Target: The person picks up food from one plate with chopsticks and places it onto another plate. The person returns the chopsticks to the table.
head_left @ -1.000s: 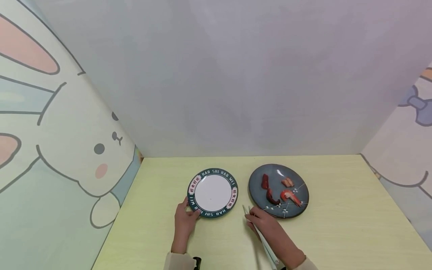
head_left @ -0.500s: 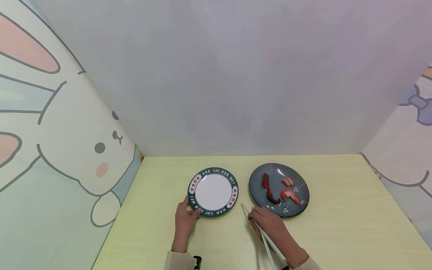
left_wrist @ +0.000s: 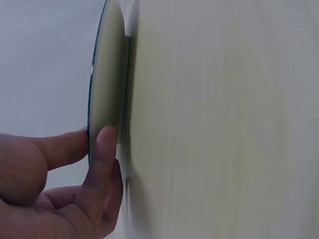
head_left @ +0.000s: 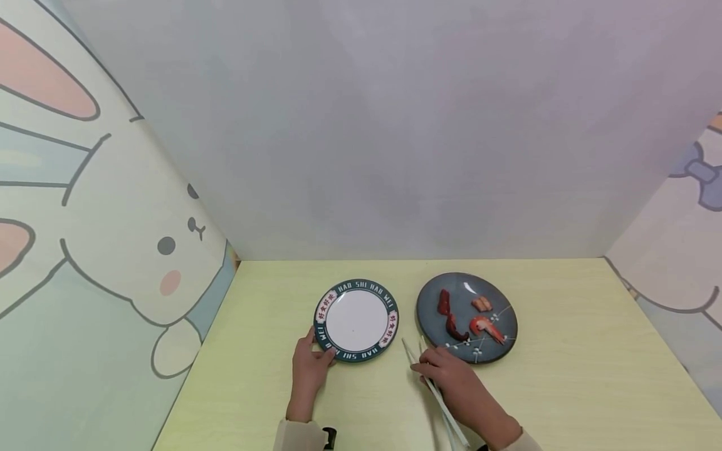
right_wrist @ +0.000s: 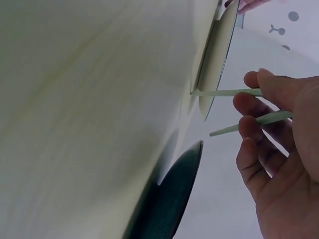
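Note:
My left hand (head_left: 310,369) holds the lower left rim of a white plate (head_left: 354,321) with a dark green lettered border. In the left wrist view, thumb and fingers (left_wrist: 102,154) pinch the plate's edge from both sides. A pair of pale green chopsticks (right_wrist: 227,92) is held in my right hand (head_left: 459,391), their tips apart with nothing between them. One tip points toward the table near the white plate. Right of it lies a dark blue-grey plate (head_left: 429,294) bearing a shrimp (head_left: 486,328), a dark red slab (head_left: 444,302), a curved dark red piece (head_left: 457,329) and a small pinkish piece (head_left: 481,304).
Both plates rest on a pale yellow table (head_left: 575,351), a narrow strip of tabletop between them. A plain grey wall (head_left: 361,156) rises behind, and cartoon-printed panels (head_left: 141,250) flank the left and right sides.
The chopstick tips have spread wider apart, and my right hand has shifted slightly rightward. My left hand and both plates stay as they were.

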A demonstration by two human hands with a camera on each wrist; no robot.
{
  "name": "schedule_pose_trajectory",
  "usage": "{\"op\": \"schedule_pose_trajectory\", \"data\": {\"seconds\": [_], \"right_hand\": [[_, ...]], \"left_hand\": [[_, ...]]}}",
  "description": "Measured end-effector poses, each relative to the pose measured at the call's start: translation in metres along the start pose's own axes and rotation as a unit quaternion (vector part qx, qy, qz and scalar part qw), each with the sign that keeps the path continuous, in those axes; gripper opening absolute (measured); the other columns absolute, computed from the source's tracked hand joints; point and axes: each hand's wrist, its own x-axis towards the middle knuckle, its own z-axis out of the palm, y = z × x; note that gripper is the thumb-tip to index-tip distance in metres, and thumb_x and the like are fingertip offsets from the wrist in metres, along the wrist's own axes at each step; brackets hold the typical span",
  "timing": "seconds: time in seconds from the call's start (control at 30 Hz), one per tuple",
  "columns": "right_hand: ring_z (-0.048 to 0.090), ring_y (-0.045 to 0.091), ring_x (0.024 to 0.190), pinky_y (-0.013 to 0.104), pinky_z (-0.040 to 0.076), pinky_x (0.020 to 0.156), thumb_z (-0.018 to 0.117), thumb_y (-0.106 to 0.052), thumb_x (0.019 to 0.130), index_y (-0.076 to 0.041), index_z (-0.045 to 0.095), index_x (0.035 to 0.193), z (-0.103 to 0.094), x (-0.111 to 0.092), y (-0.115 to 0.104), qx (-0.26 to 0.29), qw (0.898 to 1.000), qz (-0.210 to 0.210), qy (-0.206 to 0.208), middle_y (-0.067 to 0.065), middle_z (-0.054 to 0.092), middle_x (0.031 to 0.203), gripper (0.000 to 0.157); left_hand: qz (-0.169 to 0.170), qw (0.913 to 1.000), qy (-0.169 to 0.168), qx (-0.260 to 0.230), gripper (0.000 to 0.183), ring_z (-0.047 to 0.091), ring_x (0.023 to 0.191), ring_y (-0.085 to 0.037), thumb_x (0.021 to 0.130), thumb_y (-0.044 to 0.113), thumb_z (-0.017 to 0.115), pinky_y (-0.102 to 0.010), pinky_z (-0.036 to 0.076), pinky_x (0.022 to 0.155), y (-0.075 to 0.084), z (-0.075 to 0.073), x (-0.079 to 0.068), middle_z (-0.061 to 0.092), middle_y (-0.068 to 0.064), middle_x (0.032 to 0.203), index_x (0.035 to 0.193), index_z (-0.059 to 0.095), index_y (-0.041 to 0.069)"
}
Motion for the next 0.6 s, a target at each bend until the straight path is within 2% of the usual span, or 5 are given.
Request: {"op": "schedule_pose_trajectory", "data": {"seconds": [0.13,0.27,0.43,0.6], "right_hand": [[0.055,0.01,0.088,0.027,0.054,0.076,0.076,0.008,0.084,-0.014,0.08,0.109,0.0003,0.0,-0.0011,-0.001,1.0,-0.003,-0.021,-0.006,0.061,0.098,0.034],[0.056,0.009,0.09,0.023,0.053,0.078,0.075,0.011,0.083,-0.012,0.08,0.11,0.002,-0.0002,0.0004,-0.002,0.999,-0.028,-0.024,-0.004,0.059,0.099,0.036],[0.053,0.009,0.089,0.022,0.051,0.076,0.074,0.007,0.086,-0.013,0.08,0.114,0.0041,0.0003,0.0031,-0.009,0.998,-0.057,-0.027,-0.002,0.057,0.099,0.035],[0.052,0.009,0.087,0.02,0.048,0.071,0.076,0.002,0.086,-0.014,0.08,0.113,0.0081,0.0002,0.0039,-0.032,0.995,-0.076,-0.051,-0.001,0.057,0.099,0.032]], "left_hand": [[0.001,1.0,0.001,0.005,0.077,0.072,0.083,-0.021,0.093,-0.004,0.074,-0.025,0.05,0.063,0.0001,-0.0004,0.0003,0.053,-0.03,0.138,0.157,0.034,-0.014],[0.001,1.0,0.002,0.007,0.076,0.072,0.082,-0.021,0.093,-0.004,0.074,-0.025,0.05,0.063,0.0003,-0.0003,0.0001,0.053,-0.03,0.138,0.157,0.034,-0.014],[0.0,1.0,0.001,0.0,0.076,0.072,0.08,-0.02,0.093,-0.005,0.073,-0.024,0.05,0.062,0.001,-0.0003,-0.0009,0.053,-0.03,0.138,0.158,0.033,-0.014],[0.0,1.0,0.001,-0.001,0.076,0.072,0.078,-0.019,0.093,-0.005,0.073,-0.024,0.05,0.061,0.0019,-0.0004,-0.0019,0.053,-0.029,0.136,0.158,0.033,-0.013]]}}
